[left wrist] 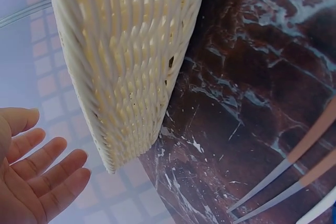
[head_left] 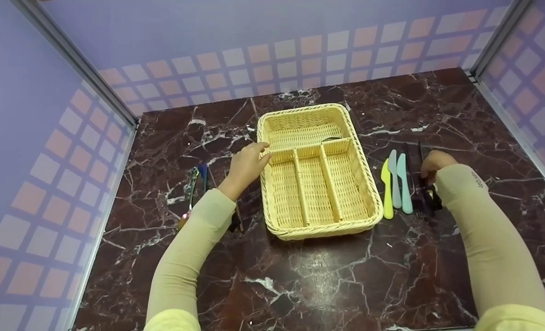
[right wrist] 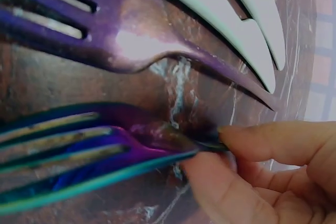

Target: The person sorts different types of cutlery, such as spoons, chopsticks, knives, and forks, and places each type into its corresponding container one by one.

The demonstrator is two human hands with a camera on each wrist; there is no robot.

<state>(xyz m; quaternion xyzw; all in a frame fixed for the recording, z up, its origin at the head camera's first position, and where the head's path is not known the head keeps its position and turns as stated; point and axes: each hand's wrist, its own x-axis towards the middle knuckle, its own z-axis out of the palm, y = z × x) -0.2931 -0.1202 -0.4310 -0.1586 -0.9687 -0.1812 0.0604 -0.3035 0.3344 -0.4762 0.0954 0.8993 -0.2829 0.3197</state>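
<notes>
A pale yellow wicker basket (head_left: pixel 318 233) with divided compartments stands mid-table. My left hand (head_left: pixel 247 165) is at its left rim, fingers relaxed; the left wrist view shows this hand (left wrist: pixel 44 177) with fingers spread beside the woven wall (left wrist: pixel 126 72). Right of the basket, my right hand (head_left: pixel 438 164) is low over the table. Its thumb and fingers (right wrist: pixel 257 177) pinch an iridescent fork (right wrist: pixel 157 135) near the neck in the right wrist view. Alongside lies a purple fork (right wrist: pixel 142 35). Yellow (head_left: pixel 387 193), grey (head_left: pixel 395 179) and mint (head_left: pixel 404 184) knives lie between basket and hand.
Left of the basket lie a blue-tipped utensil (head_left: pixel 203 171), a shiny utensil (head_left: pixel 192 191) and chopsticks (left wrist: pixel 294 156), partly behind my left sleeve. A thin dark item (head_left: pixel 331 139) shows in the far compartment. Panels (head_left: pixel 272 27) enclose the dark marbled table (head_left: pixel 318 285).
</notes>
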